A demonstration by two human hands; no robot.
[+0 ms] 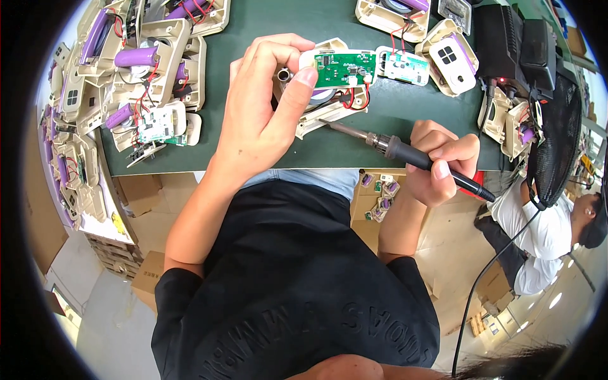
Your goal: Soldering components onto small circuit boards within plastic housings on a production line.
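My left hand (256,117) grips a green circuit board (347,65) in a white frame, thumb on its near left edge. Red and black wires run from the board to a beige plastic housing (345,113), partly hidden under the board and hand. In my right hand (442,164) is a soldering iron (411,154), held by its black handle. Its metal tip points left, close to the housing's near edge; whether they touch I cannot tell. Beside the held board, to the right, lies another wired board (405,68).
Several open beige housings with purple battery cells (136,57) are piled at the left. Right of the green work mat (266,19) stand black box-shaped units (500,44). The iron's black cord (478,278) hangs at the right. A seated person (538,221) is farther right.
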